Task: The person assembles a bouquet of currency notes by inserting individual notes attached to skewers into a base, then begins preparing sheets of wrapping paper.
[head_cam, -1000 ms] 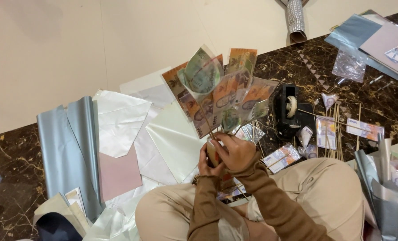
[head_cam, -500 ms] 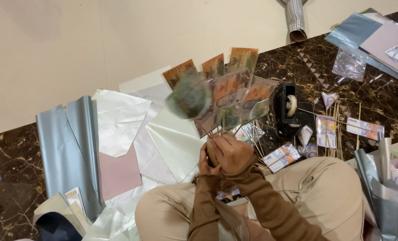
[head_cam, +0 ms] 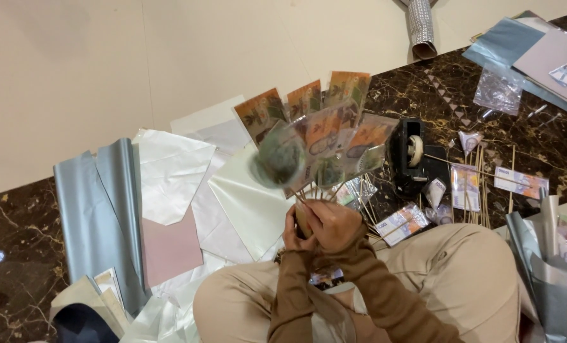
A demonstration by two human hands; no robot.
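A fan of banknotes (head_cam: 321, 130) on thin wooden sticks stands up in front of me like a bouquet. Both hands wrap the bundle of sticks at its base above my lap. My left hand (head_cam: 294, 230) grips the stems from the left, and my right hand (head_cam: 333, 223) closes over them from the right. One greenish note (head_cam: 278, 160) at the bouquet's left is blurred with motion. Brown sleeves cover both forearms.
Silver (head_cam: 96, 209), white (head_cam: 169, 171) and pink (head_cam: 169, 248) wrapping sheets lie on the floor to the left. A black tape dispenser (head_cam: 414, 159), loose sticks (head_cam: 480, 184) and wrapped notes (head_cam: 520, 181) sit to the right. A wrapped silver bouquet (head_cam: 553, 279) lies at the far right.
The greenish note has swung from the upper middle of the bouquet down to its lower left. My hands keep their grip on the stems.
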